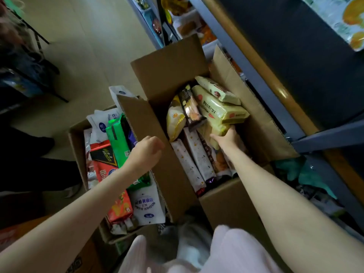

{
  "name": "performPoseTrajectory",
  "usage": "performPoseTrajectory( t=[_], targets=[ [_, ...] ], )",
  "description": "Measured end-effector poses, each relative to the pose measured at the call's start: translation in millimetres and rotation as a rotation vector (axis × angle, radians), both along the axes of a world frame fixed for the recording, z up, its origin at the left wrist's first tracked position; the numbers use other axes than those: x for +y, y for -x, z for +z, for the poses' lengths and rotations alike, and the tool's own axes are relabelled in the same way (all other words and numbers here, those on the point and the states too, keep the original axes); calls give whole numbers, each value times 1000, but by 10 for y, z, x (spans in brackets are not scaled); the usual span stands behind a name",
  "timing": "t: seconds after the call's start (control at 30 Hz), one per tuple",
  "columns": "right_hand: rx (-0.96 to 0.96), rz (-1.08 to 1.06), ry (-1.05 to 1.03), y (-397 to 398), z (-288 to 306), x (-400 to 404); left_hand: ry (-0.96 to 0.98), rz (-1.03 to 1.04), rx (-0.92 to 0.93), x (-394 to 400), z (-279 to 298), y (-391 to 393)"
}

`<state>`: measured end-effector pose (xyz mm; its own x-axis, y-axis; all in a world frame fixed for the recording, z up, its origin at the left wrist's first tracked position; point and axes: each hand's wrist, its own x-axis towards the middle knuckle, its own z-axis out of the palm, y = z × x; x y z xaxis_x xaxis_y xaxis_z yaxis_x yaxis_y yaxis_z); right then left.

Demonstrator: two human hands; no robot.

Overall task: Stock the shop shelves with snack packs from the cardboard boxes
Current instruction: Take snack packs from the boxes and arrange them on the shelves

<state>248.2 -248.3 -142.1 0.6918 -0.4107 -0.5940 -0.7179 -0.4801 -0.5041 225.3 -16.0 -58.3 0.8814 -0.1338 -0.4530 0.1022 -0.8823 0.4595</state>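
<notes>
An open cardboard box (169, 71) stands on the floor, full of snack packs. My right hand (228, 137) reaches into it and grips the lower end of a yellow-green cracker pack (218, 109). A second pale pack (216, 89) lies across the top of it. Beside them stand a dark snack pack (190, 107) and a yellow bag (175, 119), with long white packs (199, 154) below. My left hand (147, 150) hovers over the box's left flap (149, 146) with fingers curled and nothing in it.
A second open box (75, 142) at the left holds green, red and white packs. Grey shop shelves (254, 75) with a wooden edge run along the right, with stocked goods at the top. Dark furniture and a person's leg lie at the left.
</notes>
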Motion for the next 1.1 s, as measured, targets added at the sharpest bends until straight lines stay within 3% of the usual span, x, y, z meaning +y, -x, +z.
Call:
performPoseTrajectory(
  t=[0.3, 0.47, 0.57, 0.73, 0.9, 1.0, 1.1],
  targets=[
    [-134, 127, 171, 467, 540, 97, 94, -45, -76, -68, 332, 118],
    [-296, 167, 214, 785, 1426, -154, 162, -121, -138, -261, 700, 206],
    [-400, 260, 304, 1054, 2155, -294, 231, -309, -138, -419, 1040, 278],
    [-677, 240, 261, 1628, 3402, -356, 441, -624, -122, -762, 1782, 453],
    [-962, 113, 235, 2086, 4327, -354, 805, -712, 47, -1191, 2603, 890],
    [-1117, -22, 103, 2344, 4571, -418, 939, -725, 18, -1315, 2877, 1001],
    [-1023, -51, 144, 2555, 4535, -476, 1053, -719, -31, -1407, 3100, 1037]
  ],
)
